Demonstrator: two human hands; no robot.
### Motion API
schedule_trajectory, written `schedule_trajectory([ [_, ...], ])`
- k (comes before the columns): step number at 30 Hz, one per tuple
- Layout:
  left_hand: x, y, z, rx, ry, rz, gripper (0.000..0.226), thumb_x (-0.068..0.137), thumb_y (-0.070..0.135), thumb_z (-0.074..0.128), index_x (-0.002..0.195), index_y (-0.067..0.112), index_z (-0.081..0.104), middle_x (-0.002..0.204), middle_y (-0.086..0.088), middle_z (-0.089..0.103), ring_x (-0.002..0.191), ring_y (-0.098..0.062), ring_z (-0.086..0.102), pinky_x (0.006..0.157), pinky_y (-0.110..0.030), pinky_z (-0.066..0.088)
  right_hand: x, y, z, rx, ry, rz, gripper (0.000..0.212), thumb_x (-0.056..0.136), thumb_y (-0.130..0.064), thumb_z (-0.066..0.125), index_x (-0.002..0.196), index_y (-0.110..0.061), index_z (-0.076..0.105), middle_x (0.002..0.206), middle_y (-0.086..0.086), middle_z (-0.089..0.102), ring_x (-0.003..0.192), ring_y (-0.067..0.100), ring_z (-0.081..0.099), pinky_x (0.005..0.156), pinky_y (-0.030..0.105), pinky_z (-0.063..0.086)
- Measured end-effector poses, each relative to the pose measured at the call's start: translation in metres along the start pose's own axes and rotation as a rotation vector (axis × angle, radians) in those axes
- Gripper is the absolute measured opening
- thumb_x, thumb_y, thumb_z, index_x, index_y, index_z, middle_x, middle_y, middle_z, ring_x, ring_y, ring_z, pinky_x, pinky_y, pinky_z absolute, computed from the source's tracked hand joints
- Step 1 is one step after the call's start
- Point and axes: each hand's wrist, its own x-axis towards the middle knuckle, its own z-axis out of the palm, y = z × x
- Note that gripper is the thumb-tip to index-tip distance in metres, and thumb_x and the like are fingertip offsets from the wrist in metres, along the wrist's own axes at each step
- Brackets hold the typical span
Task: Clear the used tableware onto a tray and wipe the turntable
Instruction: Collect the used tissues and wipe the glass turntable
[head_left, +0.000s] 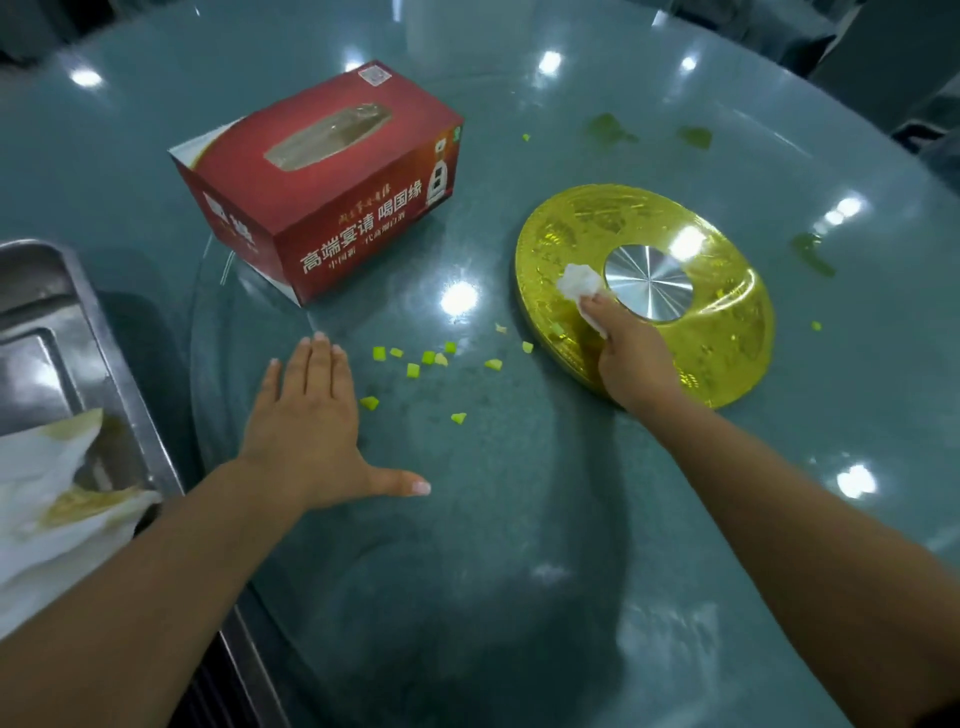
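A glass turntable (467, 493) covers a teal table. At its centre sits a gold hub disc (727, 332) with a silver cap (649, 283). My right hand (631, 353) holds a crumpled white tissue (579, 283) against the gold disc, just left of the silver cap. My left hand (306, 421) rests flat on the glass with its fingers straight and thumb spread. Several small green food bits (413, 370) lie scattered on the glass between my hands. A metal tray (104, 332) stands at the left edge, holding stained used tissues (57, 493).
A red tissue box (332, 197) stands on the turntable beyond my left hand. Green smears (813, 254) and more smears (608, 127) mark the glass to the right of and beyond the gold disc. Chairs show dimly past the table's far right edge.
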Motion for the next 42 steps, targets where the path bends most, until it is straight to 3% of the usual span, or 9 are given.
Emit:
schedule_trajectory([
  [5, -0.020, 0.000, 0.008, -0.011, -0.012, 0.048, 0.164, 0.023, 0.105, 0.015, 0.148, 0.003, -0.018, 0.156, -0.012, -0.023, 0.145, -0.022, -0.019, 0.119, -0.039, -0.006, -0.018, -0.029, 0.020, -0.008, -0.039, -0.061, 0.065, 0.082, 0.014, 0.039, 0.141, -0.013, 0.044, 0.152, 0.006, 0.035, 0.140, 0.021, 0.033, 0.111, 0.029, 0.025],
  [10, -0.038, 0.006, 0.013, 0.026, -0.020, 0.064, 0.163, 0.025, 0.105, 0.016, 0.148, 0.004, -0.017, 0.157, -0.012, -0.021, 0.146, -0.023, -0.017, 0.119, -0.041, -0.006, -0.058, -0.048, 0.047, -0.011, -0.102, -0.232, 0.069, 0.079, 0.015, 0.038, 0.143, -0.008, 0.040, 0.153, 0.008, 0.031, 0.144, 0.022, 0.024, 0.115, 0.025, 0.016],
  [18, -0.059, 0.014, 0.026, -0.012, -0.002, 0.095, 0.160, 0.029, 0.103, 0.026, 0.148, 0.005, -0.019, 0.156, -0.011, -0.023, 0.145, -0.021, -0.020, 0.119, -0.040, -0.006, -0.127, -0.056, 0.058, 0.039, -0.124, -0.282, 0.072, 0.075, 0.020, 0.038, 0.141, -0.008, 0.042, 0.152, 0.008, 0.034, 0.144, 0.022, 0.026, 0.115, 0.023, 0.007],
  [21, -0.065, 0.017, 0.030, -0.001, -0.003, 0.097, 0.159, 0.032, 0.103, 0.028, 0.147, 0.005, -0.022, 0.155, -0.011, -0.026, 0.144, -0.023, -0.023, 0.119, -0.042, -0.009, -0.138, -0.049, 0.047, 0.070, -0.167, -0.317, 0.072, 0.074, 0.019, 0.037, 0.139, -0.010, 0.046, 0.149, 0.008, 0.039, 0.140, 0.022, 0.034, 0.112, 0.018, 0.013],
  [25, -0.069, 0.022, 0.033, 0.014, -0.010, 0.083, 0.157, 0.036, 0.103, 0.031, 0.146, 0.005, -0.023, 0.155, -0.012, -0.027, 0.144, -0.024, -0.024, 0.118, -0.045, -0.009, -0.119, -0.050, 0.028, 0.070, -0.088, -0.317, 0.069, 0.073, 0.019, 0.037, 0.134, -0.008, 0.053, 0.143, 0.009, 0.047, 0.134, 0.021, 0.042, 0.108, 0.012, 0.018],
  [33, -0.075, 0.031, 0.037, 0.009, -0.010, 0.070, 0.155, 0.042, 0.102, 0.034, 0.146, 0.002, -0.023, 0.154, -0.015, -0.027, 0.143, -0.026, -0.025, 0.117, -0.050, -0.009, -0.061, -0.086, 0.043, -0.155, -0.280, -0.417, 0.072, 0.077, 0.017, 0.042, 0.141, -0.015, 0.044, 0.152, 0.004, 0.034, 0.140, 0.019, 0.033, 0.112, 0.023, 0.023],
  [38, -0.080, 0.037, 0.040, 0.010, -0.006, 0.064, 0.154, 0.043, 0.102, 0.032, 0.146, 0.002, -0.022, 0.155, -0.016, -0.026, 0.143, -0.027, -0.025, 0.116, -0.052, -0.010, -0.093, -0.084, 0.056, -0.167, -0.263, -0.545, 0.075, 0.074, 0.019, 0.041, 0.140, -0.016, 0.046, 0.151, 0.002, 0.037, 0.141, 0.016, 0.032, 0.107, 0.015, 0.019],
  [42, -0.084, 0.041, 0.041, 0.007, 0.002, 0.072, 0.152, 0.045, 0.101, 0.033, 0.147, 0.002, -0.020, 0.156, -0.015, -0.024, 0.144, -0.027, -0.023, 0.116, -0.053, -0.007, -0.110, -0.071, 0.053, -0.093, -0.278, -0.619, 0.070, 0.066, 0.018, 0.041, 0.128, -0.010, 0.060, 0.137, 0.011, 0.053, 0.128, 0.026, 0.050, 0.106, 0.019, 0.029],
])
